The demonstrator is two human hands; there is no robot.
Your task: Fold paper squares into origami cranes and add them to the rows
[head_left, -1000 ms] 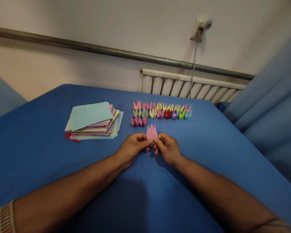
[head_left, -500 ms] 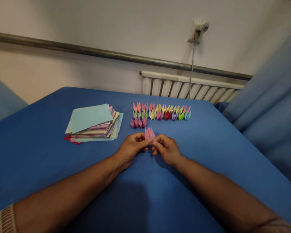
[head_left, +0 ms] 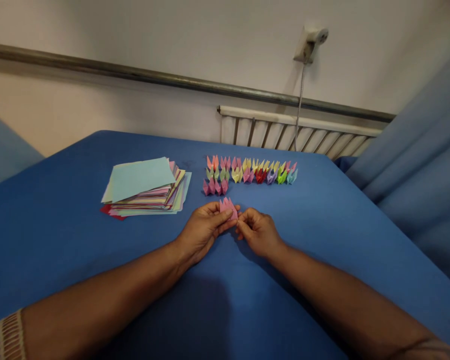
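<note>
A pink folded paper piece point(head_left: 228, 208) with pointed tips is held just above the blue table surface. My left hand point(head_left: 204, 227) grips it, thumb across its front and fingers behind. At the paper's lower right corner, the fingertips of my right hand point(head_left: 258, 231) are pinched together. Beyond my hands stand several finished paper figures in rows: a red one point(head_left: 260, 175), a light blue one point(head_left: 292, 176), a bright green one point(head_left: 282, 176) and a dark pink one point(head_left: 209, 187) among them. Part of the held piece is covered by my left thumb.
To the left lies a stack of coloured paper sheets point(head_left: 142, 180) with a light blue sheet on top. The blue table point(head_left: 78, 255) meets a wall with a metal rail point(head_left: 180, 80), a radiator point(head_left: 277, 131) and a socket point(head_left: 310, 44) with a cord. Blue curtains point(head_left: 427, 175) hang at right.
The pink paper piece has shifted slightly left and tilted in my left hand, whose fingers now reach further behind it. My right fingertips have moved to its lower right corner.
</note>
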